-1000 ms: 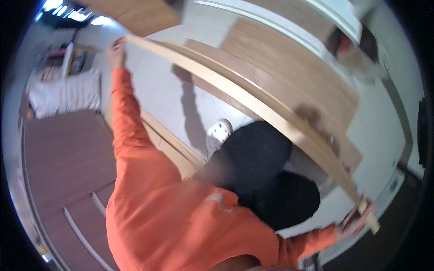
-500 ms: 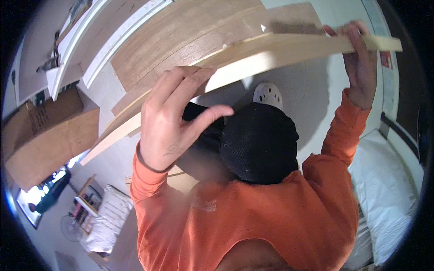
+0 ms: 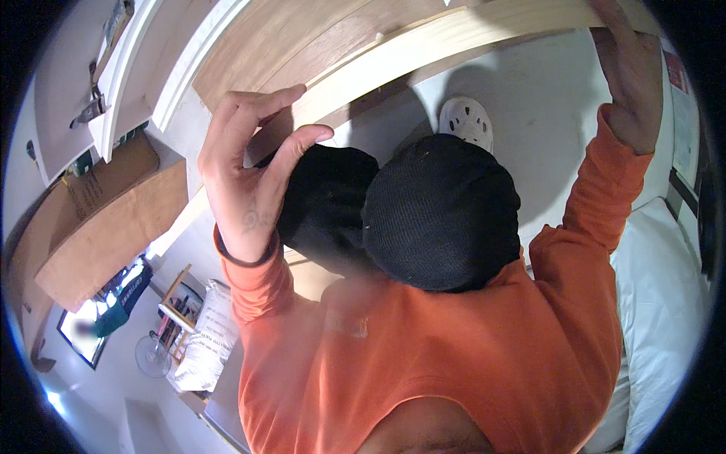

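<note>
A long pale wooden board (image 3: 454, 34) crosses the top of the head view, in front of a wider plywood sheet (image 3: 265, 38). My left hand (image 3: 242, 181) is by the board at left, thumb and fingers spread, fingertips near its edge; whether they touch it I cannot tell. My right hand (image 3: 624, 83) grips the board at the top right. Below it are my black-clad knees (image 3: 439, 212) and a white clog (image 3: 465, 121).
White shelving (image 3: 113, 76) with dark tools stands at upper left, above a large brown box (image 3: 113, 234). A stacked white sack (image 3: 204, 340), a wooden frame and a fan are at lower left. A white cushioned surface (image 3: 654, 318) is at right.
The board and both hands moved upward in the view over the last half second. A second ago the board ran diagonally, with my left hand far out at its upper left end.
</note>
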`<state>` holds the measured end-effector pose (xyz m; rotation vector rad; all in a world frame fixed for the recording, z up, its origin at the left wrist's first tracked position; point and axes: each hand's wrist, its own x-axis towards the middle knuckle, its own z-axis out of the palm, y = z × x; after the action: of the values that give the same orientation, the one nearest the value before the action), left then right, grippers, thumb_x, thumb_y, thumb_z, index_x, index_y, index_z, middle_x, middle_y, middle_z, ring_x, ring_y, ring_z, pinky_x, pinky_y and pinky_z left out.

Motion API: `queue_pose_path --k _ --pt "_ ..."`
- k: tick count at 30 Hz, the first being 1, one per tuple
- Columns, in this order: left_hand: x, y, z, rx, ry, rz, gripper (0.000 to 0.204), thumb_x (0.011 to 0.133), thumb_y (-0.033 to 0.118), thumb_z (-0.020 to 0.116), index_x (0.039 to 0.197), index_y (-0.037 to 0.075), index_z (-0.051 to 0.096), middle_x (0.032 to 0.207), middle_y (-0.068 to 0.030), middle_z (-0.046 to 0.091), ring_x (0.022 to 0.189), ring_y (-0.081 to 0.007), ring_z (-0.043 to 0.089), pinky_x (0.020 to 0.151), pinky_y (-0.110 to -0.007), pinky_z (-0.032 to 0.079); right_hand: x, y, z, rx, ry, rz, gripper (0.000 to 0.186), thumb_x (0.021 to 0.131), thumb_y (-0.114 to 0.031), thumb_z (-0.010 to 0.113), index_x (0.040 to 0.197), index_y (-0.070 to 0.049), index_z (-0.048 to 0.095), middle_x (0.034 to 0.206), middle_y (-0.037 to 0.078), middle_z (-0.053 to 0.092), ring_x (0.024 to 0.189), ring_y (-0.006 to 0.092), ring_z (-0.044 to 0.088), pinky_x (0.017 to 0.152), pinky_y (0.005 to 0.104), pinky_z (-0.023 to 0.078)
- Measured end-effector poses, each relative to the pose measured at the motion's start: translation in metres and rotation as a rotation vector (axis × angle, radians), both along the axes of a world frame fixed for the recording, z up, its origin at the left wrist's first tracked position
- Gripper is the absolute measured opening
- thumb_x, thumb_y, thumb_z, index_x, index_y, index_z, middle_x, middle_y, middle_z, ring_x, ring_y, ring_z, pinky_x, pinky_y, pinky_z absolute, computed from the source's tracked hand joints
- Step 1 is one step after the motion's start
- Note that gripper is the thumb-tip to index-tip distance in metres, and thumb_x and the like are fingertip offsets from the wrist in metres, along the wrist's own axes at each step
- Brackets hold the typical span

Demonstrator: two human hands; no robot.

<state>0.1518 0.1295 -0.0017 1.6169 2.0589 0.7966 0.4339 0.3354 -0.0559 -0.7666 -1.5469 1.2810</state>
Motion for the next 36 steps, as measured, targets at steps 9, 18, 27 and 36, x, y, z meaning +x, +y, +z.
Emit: queue_pose_path --k 9,18,27,36 --pt "-0.012 -0.016 0.002 -0.037 -0.195 0.11 0.037 0.07 0.003 0.088 0.105 0.003 0.077 0.096 -0.003 0.067 0.072 -0.0078 0.052 0.065 -0.023 0.043 0.013 0.03 -0.02 0.145 -0.126 0.024 0.022 0.096 -0.014 0.07 0.097 0.002 0.054 0.085 0.009 0.058 0.078 0.0158 0.057 0.07 0.0304 0.054" --pt "-0.01 -0.016 0.0 -0.024 -0.251 0.158 0.035 0.07 -0.001 0.088 0.104 0.004 0.078 0.089 0.0 0.061 0.07 -0.0056 0.049 0.061 -0.019 0.04 0.035 0.041 -0.04 0.08 0.01 0.153 0.018 0.097 -0.01 0.068 0.103 0.001 0.056 0.092 0.011 0.06 0.088 0.0202 0.062 0.087 0.0405 0.052" --pt "-0.011 -0.017 0.001 -0.013 -0.064 0.088 0.034 0.071 0.004 0.089 0.104 0.005 0.079 0.089 -0.0027 0.063 0.077 -0.0108 0.06 0.066 -0.022 0.046 0.051 0.042 -0.044 -0.125 -0.045 0.104 0.013 0.101 -0.012 0.062 0.104 -0.005 0.072 0.107 0.01 0.07 0.112 0.0259 0.065 0.118 0.0608 0.038" --pt "-0.003 -0.019 0.004 0.013 0.026 0.088 0.034 0.073 0.002 0.087 0.106 0.004 0.078 0.09 -0.0051 0.064 0.082 -0.0141 0.065 0.074 -0.026 0.053 0.049 0.039 -0.041 -0.126 -0.101 0.067 0.017 0.099 -0.018 0.065 0.107 -0.005 0.07 0.112 0.01 0.069 0.118 0.0274 0.064 0.119 0.0573 0.038"
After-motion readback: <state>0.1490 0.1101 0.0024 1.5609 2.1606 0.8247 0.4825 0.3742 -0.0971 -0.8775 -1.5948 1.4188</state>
